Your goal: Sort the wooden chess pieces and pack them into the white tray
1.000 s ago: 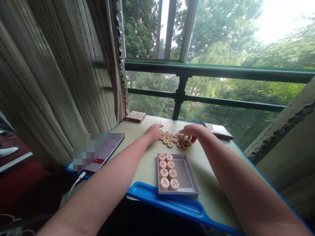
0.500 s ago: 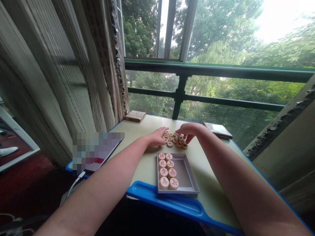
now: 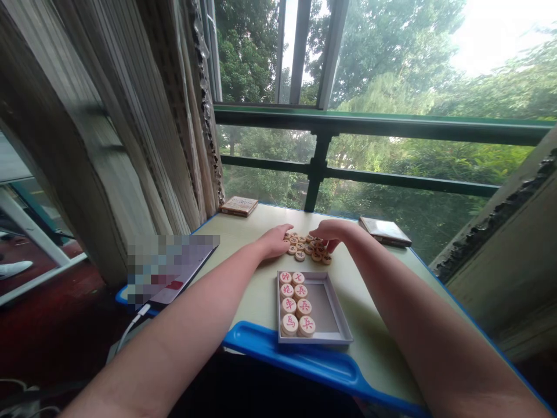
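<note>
Several round wooden Chinese chess pieces [image 3: 300,255] with dark characters lie in a loose cluster on the pale tabletop [image 3: 256,284]. My left hand [image 3: 277,240] rests along the left side of the cluster, its fingers stretched out and partly covering pieces there. At the right side, my right hand [image 3: 329,230] arches over the pieces, fingers apart and bent down; its fingertips are partly hidden. Nearer to me stands a shallow white box [image 3: 342,313]. Chess pieces with red characters [image 3: 301,291] fill its left side in two columns.
A laptop [image 3: 187,264], partly blurred, sits at the left edge with a white cable [image 3: 138,316]. A flat brown box [image 3: 239,206] lies at the back left, another flat box [image 3: 385,231] at the back right. A blue tray rim [image 3: 300,354] borders the front.
My left hand has shifted slightly left, uncovering more pieces at the cluster's left side. My right hand stays nearly in place. The red pieces in the box look unchanged.
</note>
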### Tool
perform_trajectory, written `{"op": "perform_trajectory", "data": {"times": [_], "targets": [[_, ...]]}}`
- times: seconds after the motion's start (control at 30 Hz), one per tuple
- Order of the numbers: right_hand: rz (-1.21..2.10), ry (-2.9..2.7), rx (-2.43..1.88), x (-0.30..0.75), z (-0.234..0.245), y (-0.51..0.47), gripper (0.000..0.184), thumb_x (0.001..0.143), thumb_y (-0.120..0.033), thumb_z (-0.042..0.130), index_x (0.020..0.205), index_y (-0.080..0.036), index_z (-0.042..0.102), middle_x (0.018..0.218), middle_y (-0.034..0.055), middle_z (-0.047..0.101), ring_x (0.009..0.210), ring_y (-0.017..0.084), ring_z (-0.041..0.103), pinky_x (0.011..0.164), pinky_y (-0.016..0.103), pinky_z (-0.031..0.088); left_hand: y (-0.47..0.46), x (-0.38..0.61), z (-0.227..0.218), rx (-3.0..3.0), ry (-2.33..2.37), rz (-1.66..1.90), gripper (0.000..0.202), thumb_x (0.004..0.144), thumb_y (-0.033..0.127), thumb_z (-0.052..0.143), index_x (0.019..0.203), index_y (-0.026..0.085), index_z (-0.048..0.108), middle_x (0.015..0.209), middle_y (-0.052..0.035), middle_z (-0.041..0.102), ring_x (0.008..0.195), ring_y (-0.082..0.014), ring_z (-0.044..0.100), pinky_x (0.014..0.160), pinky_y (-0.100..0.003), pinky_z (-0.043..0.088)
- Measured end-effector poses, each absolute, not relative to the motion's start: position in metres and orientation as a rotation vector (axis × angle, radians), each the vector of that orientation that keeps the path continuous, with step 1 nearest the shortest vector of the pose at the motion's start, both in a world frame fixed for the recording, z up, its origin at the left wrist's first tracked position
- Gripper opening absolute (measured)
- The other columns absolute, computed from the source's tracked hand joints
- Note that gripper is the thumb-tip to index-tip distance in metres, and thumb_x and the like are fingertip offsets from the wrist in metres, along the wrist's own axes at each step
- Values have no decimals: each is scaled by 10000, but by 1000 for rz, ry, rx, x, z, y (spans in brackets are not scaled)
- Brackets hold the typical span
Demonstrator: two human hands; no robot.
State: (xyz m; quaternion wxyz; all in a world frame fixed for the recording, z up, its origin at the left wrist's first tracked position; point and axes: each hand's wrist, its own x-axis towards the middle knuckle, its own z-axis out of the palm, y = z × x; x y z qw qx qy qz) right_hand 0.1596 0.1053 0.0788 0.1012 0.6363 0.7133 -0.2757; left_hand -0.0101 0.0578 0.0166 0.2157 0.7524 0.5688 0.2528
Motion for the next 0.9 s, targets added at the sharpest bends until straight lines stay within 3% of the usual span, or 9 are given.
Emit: {"op": "perform_trajectory", "data": {"times": [0.27,0.43,0.53,0.7,0.8,0.9], "targets": [[-968,2112,1858,156,78,104,588,837,-454,518,1219,-14,440,1061,188,601,716,225,678,686,350,554,53,-2,25,1671,1284,809,821,565,98,410,1379,105,300,1138,-114,582,987,-232,550,853,-337,435],[-895,2147,1816,155,81,102,541,846,-443,499,1193,-30,466,1007,163,620,687,216,673,689,357,548,51,-3,28,1621,1226,826,800,578,148,417,1370,125,305,1414,-111,355,1262,-261,348,986,-352,337],[-747,2186,1802,155,84,102,472,839,-434,505,1127,-60,520,970,148,630,682,215,667,678,358,544,54,-4,25,1571,1141,866,776,616,181,413,1378,119,279,1470,-121,257,1332,-246,251,1046,-355,257],[-555,2036,1945,161,90,102,405,844,-417,479,1011,-63,583,848,144,639,680,231,654,622,355,533,56,-4,20,1518,1098,889,732,665,226,416,1378,132,279,1474,-126,247,1321,-240,278,1050,-345,241],[-576,1859,1926,166,94,99,354,831,-376,499,943,-61,614,762,132,643,666,222,647,593,327,519,54,-3,23,1542,1131,845,769,620,191,447,1372,142,296,1458,-122,271,1291,-256,302,1009,-342,286],[-602,1753,1766,170,97,95,217,774,-269,574,806,-67,646,688,108,642,635,193,627,591,295,501,50,-2,27,1537,1161,805,859,522,114,451,1368,145,303,1393,-130,350,1166,-259,411,866,-312,381]]}}
